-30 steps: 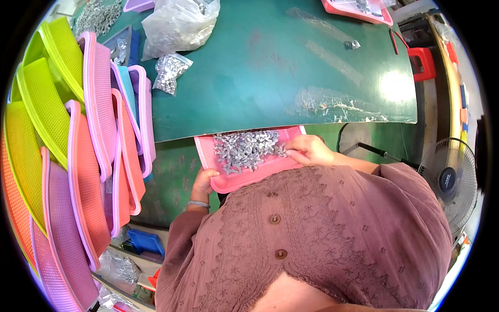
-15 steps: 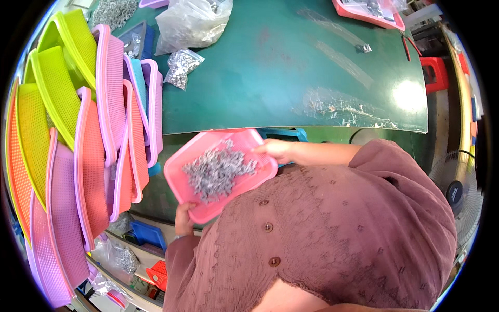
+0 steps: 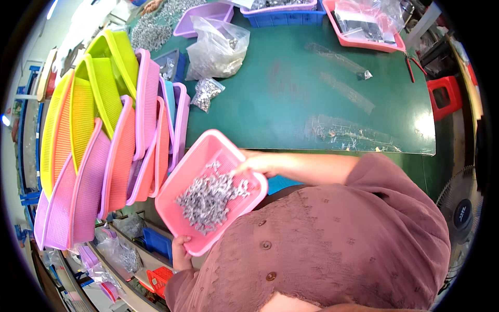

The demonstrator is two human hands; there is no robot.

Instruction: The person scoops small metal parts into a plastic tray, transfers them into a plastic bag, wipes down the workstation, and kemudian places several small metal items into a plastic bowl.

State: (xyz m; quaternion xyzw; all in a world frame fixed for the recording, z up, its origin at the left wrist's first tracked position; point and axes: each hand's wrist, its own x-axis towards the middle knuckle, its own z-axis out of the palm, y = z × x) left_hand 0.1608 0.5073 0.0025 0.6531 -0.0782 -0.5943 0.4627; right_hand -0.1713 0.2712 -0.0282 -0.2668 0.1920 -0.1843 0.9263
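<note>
A pink plastic tray (image 3: 200,158) with a heap of small silvery metal parts (image 3: 209,197) is held tilted off the near left edge of the green table (image 3: 306,99). My left hand (image 3: 181,253) grips the tray's near corner from below. My right hand (image 3: 255,165) holds its far right rim, fingers touching the parts. My mauve sleeve and shirt fill the lower right.
Many yellow, pink, orange and purple trays (image 3: 104,151) stand on edge in a row at the left. Clear bags of metal parts (image 3: 218,49) lie at the table's far left. Another pink tray (image 3: 364,31) and a blue bin (image 3: 283,15) sit at the back. A red stool (image 3: 444,96) and a fan (image 3: 462,218) are at the right.
The pink tray has come off the table edge toward my left and lower, and is now tilted, with both hands still on it. The view has shifted left.
</note>
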